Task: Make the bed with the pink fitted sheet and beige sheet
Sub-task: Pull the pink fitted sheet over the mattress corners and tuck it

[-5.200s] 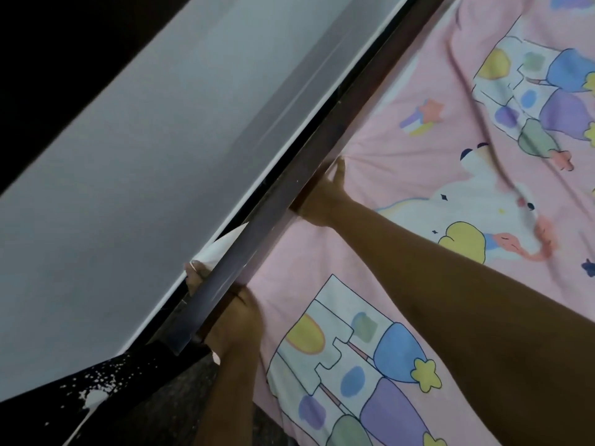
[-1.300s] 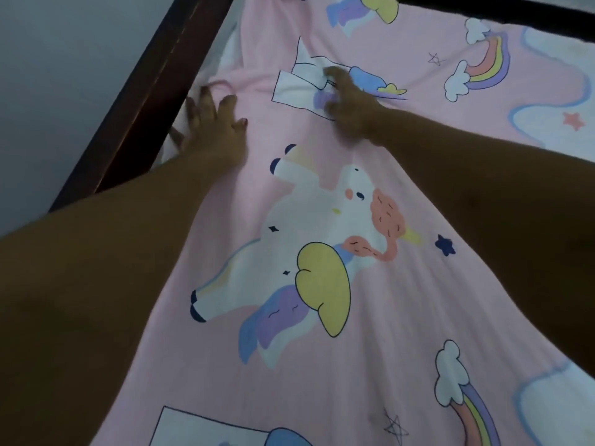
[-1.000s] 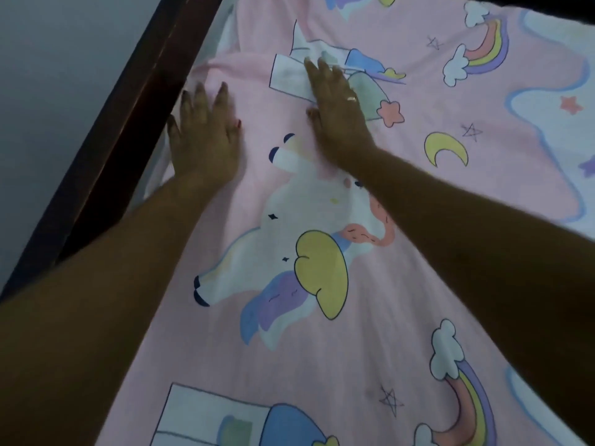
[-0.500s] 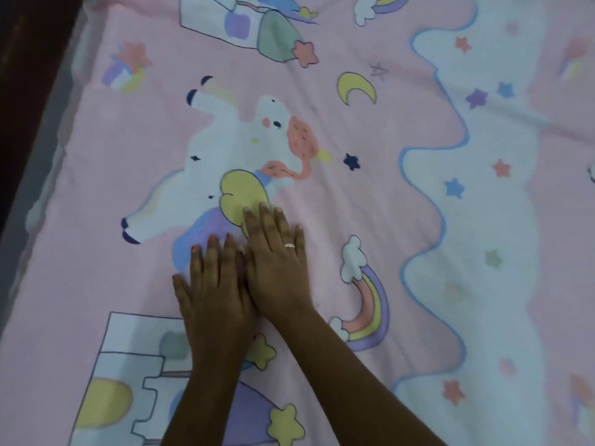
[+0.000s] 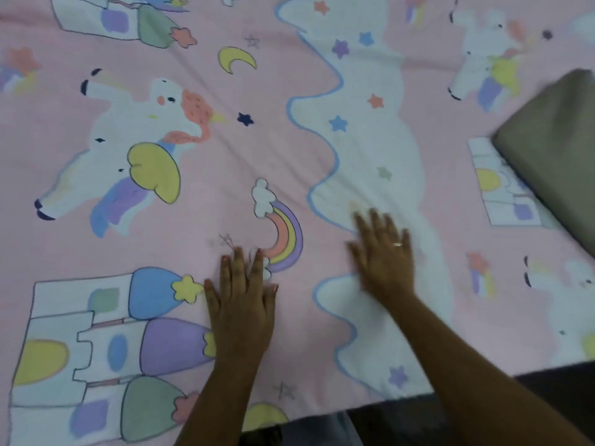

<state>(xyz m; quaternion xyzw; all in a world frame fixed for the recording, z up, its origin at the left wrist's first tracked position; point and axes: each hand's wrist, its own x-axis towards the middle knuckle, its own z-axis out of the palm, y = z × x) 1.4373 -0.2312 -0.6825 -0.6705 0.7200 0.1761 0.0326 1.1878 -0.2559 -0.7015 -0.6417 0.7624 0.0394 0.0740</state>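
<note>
Across the pink fitted sheet (image 5: 225, 204), left hand (image 5: 241, 304) and right hand (image 5: 383, 255) press flat, fingers spread, smoothing; next likely unfolding the beige sheet (image 5: 557, 140).

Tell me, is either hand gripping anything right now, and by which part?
Nothing is held. The left hand and right hand lie flat, fingers straight, on the pink fitted sheet; the folded beige sheet lies untouched.

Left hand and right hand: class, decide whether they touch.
Apart. The head view shows bare pink fitted sheet between the left hand and right hand.
</note>
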